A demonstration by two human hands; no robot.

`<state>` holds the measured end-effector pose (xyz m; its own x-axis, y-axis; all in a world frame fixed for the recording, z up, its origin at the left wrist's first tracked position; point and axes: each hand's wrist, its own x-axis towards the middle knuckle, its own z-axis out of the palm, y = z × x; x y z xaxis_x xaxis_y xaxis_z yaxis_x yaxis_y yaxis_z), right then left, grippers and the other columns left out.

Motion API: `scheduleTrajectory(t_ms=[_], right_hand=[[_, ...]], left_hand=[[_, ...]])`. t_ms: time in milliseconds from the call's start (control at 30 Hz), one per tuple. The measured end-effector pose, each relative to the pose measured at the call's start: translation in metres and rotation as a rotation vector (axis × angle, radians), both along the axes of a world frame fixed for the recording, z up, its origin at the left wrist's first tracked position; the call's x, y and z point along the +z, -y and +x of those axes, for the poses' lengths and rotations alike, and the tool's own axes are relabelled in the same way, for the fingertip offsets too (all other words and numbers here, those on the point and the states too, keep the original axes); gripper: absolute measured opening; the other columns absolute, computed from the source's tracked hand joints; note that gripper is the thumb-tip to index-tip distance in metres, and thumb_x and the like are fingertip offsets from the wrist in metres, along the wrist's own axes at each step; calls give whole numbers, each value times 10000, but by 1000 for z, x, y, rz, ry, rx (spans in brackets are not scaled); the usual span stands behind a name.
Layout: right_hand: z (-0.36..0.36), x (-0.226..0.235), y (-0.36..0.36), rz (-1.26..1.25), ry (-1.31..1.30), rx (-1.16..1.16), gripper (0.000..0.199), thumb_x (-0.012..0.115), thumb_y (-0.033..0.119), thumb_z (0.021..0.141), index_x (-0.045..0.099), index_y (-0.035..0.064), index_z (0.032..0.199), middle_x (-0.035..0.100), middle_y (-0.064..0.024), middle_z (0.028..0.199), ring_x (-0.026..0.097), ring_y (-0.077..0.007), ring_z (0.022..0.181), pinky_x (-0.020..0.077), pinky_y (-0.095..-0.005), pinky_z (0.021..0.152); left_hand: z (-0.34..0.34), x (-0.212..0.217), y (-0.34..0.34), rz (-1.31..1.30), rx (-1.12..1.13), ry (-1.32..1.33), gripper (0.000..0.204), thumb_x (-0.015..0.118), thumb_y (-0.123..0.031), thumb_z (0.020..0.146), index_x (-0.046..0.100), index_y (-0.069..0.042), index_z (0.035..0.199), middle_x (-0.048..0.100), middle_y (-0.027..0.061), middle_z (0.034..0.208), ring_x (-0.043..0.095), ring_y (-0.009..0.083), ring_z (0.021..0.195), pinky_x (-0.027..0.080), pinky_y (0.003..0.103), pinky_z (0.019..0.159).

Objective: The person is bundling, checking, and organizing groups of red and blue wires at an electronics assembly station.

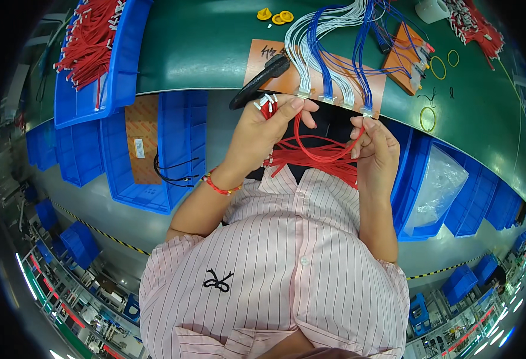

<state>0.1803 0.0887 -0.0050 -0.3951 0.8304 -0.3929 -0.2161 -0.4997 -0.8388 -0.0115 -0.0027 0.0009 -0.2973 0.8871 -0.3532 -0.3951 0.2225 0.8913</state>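
My left hand (260,128) grips a small bunch of red wires (310,152) near their white-tipped ends, which stick up above my fingers. My right hand (375,146) pinches one red wire that loops down between the two hands. More red wires lie across my lap under both hands. Just above my hands, at the edge of the green table (203,42), hangs a harness of white and blue wires (334,54) with white connectors, lying over an orange board (263,57).
A blue bin (119,66) full of red wires sits at the table's left. Blue bins (179,137) stand below the table edge on both sides, one holding a clear plastic bag (439,185). Yellow rings (275,16) and rubber bands (437,67) lie on the table. A black tool (260,81) rests near the edge.
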Motion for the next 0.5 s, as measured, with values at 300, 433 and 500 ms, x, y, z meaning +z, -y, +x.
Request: scheduleTrajectory(t_ms=[300, 433, 500], right_hand=[[-2, -6, 4, -58, -91, -42, 254, 612, 182, 967, 698, -51, 1014, 687, -101, 837, 518, -94, 569, 423, -205, 567], [-1, -6, 2, -104, -153, -12, 271, 600, 188, 975, 693, -56, 1045, 686, -97, 863, 523, -93, 612, 431, -212, 617], [1, -4, -2, -92, -118, 45, 288, 587, 200, 983, 691, -58, 1059, 683, -92, 875, 528, -91, 650, 438, -222, 652]], left_hand=[[-22, 3, 28, -27, -212, -299, 352, 490, -283, 1048, 692, -5, 1125, 705, 1, 915, 336, -17, 511, 249, 184, 448], [-25, -1, 35, -84, -223, -386, 347, 490, -286, 1046, 696, -19, 1128, 698, -12, 910, 371, -4, 540, 283, 184, 469], [-24, -1, 33, -75, -199, -363, 348, 490, -288, 1046, 696, -20, 1129, 690, -15, 904, 388, 1, 554, 300, 183, 484]])
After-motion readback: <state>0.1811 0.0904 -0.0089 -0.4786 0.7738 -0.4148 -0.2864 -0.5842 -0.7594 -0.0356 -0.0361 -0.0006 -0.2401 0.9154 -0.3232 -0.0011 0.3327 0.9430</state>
